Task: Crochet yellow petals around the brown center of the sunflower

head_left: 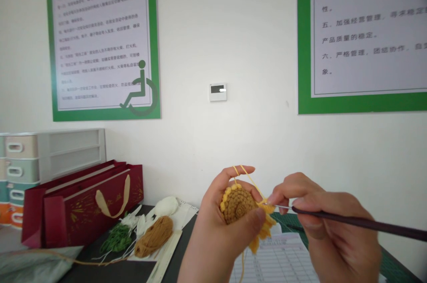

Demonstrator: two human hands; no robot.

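Note:
My left hand (222, 225) grips a round crochet piece (239, 205) with a brown spiral centre and a yellow edge that has petal shapes at lower right. Yellow yarn (248, 175) loops over the raised left index finger, and a strand hangs below the piece. My right hand (328, 223) is closed around a crochet hook (340, 217) with a dark handle and a thin metal shaft. The hook's tip meets the yellow stitches at the piece's right edge; the exact tip is hidden in the yarn.
Brown yarn (154, 236), green yarn (116, 237) and white yarn (167, 206) lie at left on the dark table. Behind them stand dark red gift bags (90, 203) and a drawer unit (71, 151). A printed sheet (276, 256) and a green mat (393, 269) lie below my hands.

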